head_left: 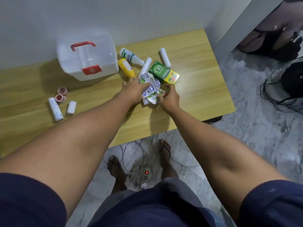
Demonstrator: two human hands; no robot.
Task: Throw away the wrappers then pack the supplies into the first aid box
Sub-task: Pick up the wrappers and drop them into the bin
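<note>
The left hand's fingers [144,85] lie stretched and fairly flat across the top of the crumpled wrappers [151,90]. The right hand's fingers [161,95] are curled in and pinch the heap's near right edge. The wrappers are silver foil with green and blue print. They lie in one loose heap on the wooden table [196,99], with the long axis running from the person out toward the wall. The far end lies just beside the yellow bottle [126,67].

The left hand [132,90] is palm down, and its forearm reaches in from the lower left. The right hand [169,98] comes in from the lower right, knuckles up.

Touching the heap's far right side are a green carton [159,70] and a yellow carton [173,77]. Two gauze rolls [146,66] [165,56] and a white bottle [130,56] lie beyond.

The first aid box [86,61], translucent with a red handle and latch, stands well to the left by the wall with its lid down. What it holds cannot be told. Two red tape rolls [61,94] and two more wrapped rolls [55,109] [71,107] lie at the table's left.
</note>
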